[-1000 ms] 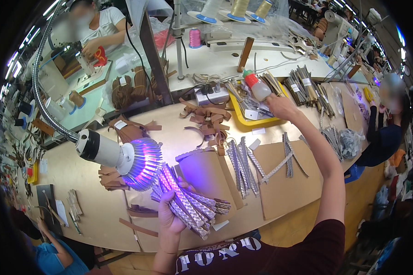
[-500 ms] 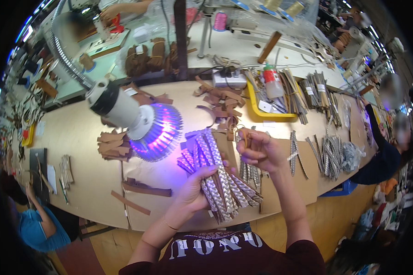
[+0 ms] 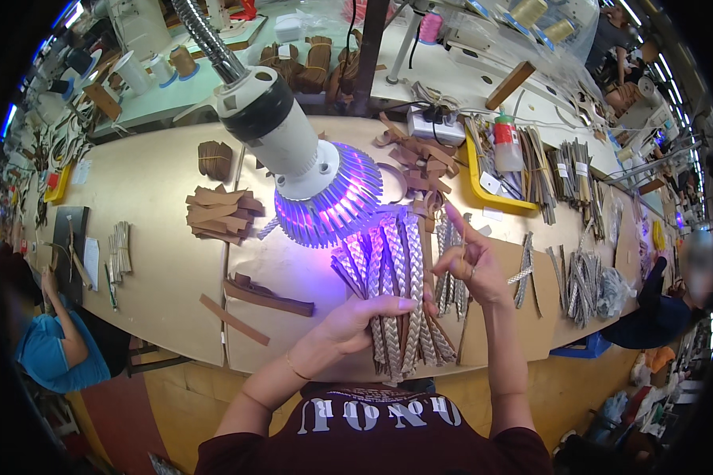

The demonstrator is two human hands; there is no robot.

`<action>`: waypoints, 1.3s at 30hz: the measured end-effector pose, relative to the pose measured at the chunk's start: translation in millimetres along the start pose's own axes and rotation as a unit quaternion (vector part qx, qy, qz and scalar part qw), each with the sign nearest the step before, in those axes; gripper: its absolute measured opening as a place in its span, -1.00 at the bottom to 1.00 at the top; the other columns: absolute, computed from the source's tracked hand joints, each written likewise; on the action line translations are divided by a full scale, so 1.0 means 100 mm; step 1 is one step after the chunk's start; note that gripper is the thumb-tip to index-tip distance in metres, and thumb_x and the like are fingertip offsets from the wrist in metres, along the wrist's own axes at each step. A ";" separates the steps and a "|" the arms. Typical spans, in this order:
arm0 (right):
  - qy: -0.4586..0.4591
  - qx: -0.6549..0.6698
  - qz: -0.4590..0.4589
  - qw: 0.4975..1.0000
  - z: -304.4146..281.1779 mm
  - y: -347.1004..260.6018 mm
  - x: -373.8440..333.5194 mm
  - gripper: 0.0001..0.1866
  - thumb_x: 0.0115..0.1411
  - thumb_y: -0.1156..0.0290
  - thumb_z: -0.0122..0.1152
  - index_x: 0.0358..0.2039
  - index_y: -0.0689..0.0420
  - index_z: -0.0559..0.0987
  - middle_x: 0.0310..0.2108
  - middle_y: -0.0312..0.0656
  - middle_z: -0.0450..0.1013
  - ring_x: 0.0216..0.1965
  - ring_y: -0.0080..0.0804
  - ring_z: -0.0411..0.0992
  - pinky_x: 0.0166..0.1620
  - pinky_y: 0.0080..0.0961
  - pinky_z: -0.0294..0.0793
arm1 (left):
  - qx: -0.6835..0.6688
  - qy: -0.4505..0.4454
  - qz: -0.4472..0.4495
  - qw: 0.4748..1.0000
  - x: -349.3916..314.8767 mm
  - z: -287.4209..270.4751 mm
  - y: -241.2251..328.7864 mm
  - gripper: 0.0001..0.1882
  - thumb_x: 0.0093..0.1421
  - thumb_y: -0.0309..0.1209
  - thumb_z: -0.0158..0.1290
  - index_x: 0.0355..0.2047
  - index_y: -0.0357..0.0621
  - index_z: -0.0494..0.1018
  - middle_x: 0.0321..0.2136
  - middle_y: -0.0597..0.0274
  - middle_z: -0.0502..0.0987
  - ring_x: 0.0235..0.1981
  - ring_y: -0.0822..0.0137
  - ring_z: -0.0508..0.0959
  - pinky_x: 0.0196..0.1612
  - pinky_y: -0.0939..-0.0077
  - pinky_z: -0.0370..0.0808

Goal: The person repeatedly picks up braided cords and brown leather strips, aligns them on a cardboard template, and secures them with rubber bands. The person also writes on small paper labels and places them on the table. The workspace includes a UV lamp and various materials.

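Note:
A fanned bundle of silver-grey braided straps (image 3: 410, 261) with brown backing stands under the lit lamp (image 3: 333, 190). My left hand (image 3: 364, 321) is closed round its lower part, thumb across the front. Just right of the bundle, my right hand (image 3: 479, 273) is raised, its index finger stretched toward the brown strips and its other fingers bent and apart. Whether a thin band lies across those fingers I cannot make out. More braided straps (image 3: 449, 293) lie partly hidden behind the right hand.
Brown leather strips (image 3: 223, 214) lie at left, with others (image 3: 424, 158) behind the bundle. A yellow tray (image 3: 503, 199) holds a red-labelled bottle (image 3: 506, 142) and strips. Braided straps (image 3: 582, 289) lie at right. People sit at both sides.
My right hand has opened from a pinch on a small tan loop; its index finger now points upward. The bundle stands more upright. The view has shifted, so the lamp appears farther right.

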State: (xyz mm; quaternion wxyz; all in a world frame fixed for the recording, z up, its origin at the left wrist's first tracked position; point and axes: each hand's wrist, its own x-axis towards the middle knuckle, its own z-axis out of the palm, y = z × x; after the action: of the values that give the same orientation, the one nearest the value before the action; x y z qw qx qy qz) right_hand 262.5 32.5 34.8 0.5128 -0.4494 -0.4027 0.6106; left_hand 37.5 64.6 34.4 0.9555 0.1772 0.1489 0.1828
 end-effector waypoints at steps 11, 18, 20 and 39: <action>-0.094 0.056 0.091 0.990 0.29 -0.16 0.02 0.35 -0.48 -0.03 0.69 0.29 0.25 0.13 0.13 -0.17 0.32 0.15 -0.37 0.28 0.20 -0.40 0.26 | 0.102 -0.007 0.018 0.995 0.05 0.13 -0.02 -0.48 0.10 -0.52 0.14 0.09 -0.25 0.31 -0.07 0.10 0.50 -0.05 0.24 0.53 0.10 0.29 0.45; -0.118 0.056 0.051 0.990 0.39 -0.28 0.04 0.23 -0.42 0.05 0.70 0.25 0.17 0.20 0.05 -0.15 0.37 0.04 -0.40 0.39 0.12 -0.45 0.38 | 0.200 -0.048 -0.006 0.979 -0.01 0.11 -0.06 -0.53 0.12 -0.52 0.15 0.06 -0.28 0.34 -0.23 0.10 0.55 -0.16 0.27 0.57 -0.01 0.34 0.50; -0.123 0.047 0.038 0.991 0.42 -0.31 0.06 0.20 -0.40 0.05 0.69 0.23 0.17 0.22 0.02 -0.16 0.40 0.00 -0.41 0.42 0.07 -0.47 0.42 | 0.194 -0.061 -0.034 0.979 0.00 0.09 -0.04 -0.51 0.10 -0.52 0.16 0.06 -0.29 0.34 -0.26 0.09 0.56 -0.16 0.27 0.57 -0.02 0.35 0.51; -0.060 -0.001 0.050 0.997 0.51 -0.42 0.01 -0.02 -0.05 0.17 0.51 0.29 0.18 0.16 0.13 -0.11 0.30 0.13 -0.33 0.31 0.14 -0.36 0.37 | -0.106 -0.125 0.025 0.986 -0.04 -0.28 -0.12 -0.23 0.01 -0.32 0.13 0.25 -0.15 0.14 0.05 0.04 0.41 -0.25 0.23 0.49 -0.01 0.08 0.39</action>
State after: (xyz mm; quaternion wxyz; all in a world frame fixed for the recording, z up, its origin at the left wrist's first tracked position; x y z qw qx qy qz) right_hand 224.7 38.4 89.0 0.4560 -0.4317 -0.4109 0.6609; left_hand 27.8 61.2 5.2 0.9752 0.1004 0.0035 0.1975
